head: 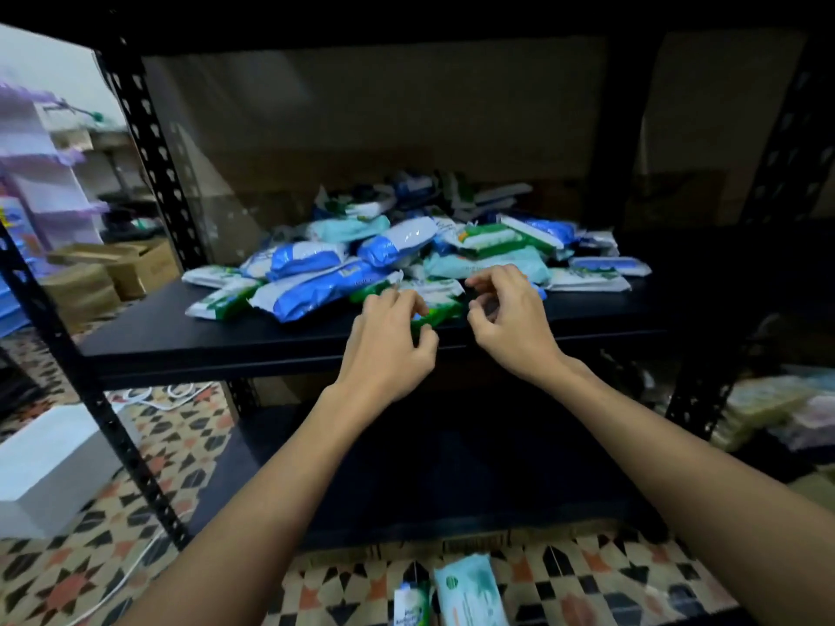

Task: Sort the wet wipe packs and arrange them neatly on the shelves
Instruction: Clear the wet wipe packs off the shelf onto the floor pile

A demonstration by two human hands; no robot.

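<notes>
A loose pile of wet wipe packs [406,250] in blue, teal, green and white covers the middle shelf [203,341] of a black metal rack. At the pile's front edge lies a green-and-white pack [445,309]. My left hand [388,341] pinches this pack's near left edge between thumb and curled fingers. Just to the pack's right hovers my right hand [510,318]; its fingers are loosely curled and I see nothing in them. A large blue pack [307,293] lies to the left of my hands.
The lower shelf [452,467] is dark and bare. Two packs [470,594] lie on the patterned floor tiles in front of the rack. A white box [45,463] and cardboard boxes [113,264] stand at the left. Stacked goods [768,408] sit at the right.
</notes>
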